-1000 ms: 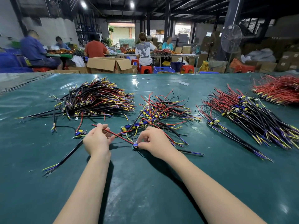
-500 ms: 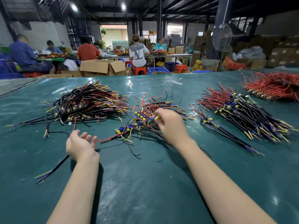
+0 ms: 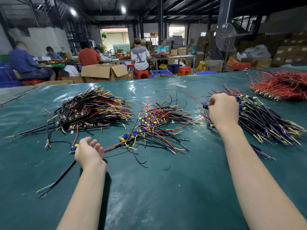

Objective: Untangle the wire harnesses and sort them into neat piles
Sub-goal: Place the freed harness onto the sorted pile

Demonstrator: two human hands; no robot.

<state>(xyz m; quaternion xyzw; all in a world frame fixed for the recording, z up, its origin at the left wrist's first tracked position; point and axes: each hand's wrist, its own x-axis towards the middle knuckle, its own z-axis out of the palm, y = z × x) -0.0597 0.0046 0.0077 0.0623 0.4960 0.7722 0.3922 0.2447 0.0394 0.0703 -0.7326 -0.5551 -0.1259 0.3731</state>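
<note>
Nearest me, my left hand (image 3: 88, 151) has let go and hovers slack-fingered over the green table (image 3: 149, 196), just by a stray black lead (image 3: 58, 178). Beyond it, the tangled middle heap (image 3: 157, 123) is one piece lighter. Farther right, my right hand (image 3: 223, 110) has carried the freed harness (image 3: 205, 106) to the sorted black-and-red pile (image 3: 269, 123), fingers seemingly pinching its connector; blur hides the wire. It only needs laying down
</note>
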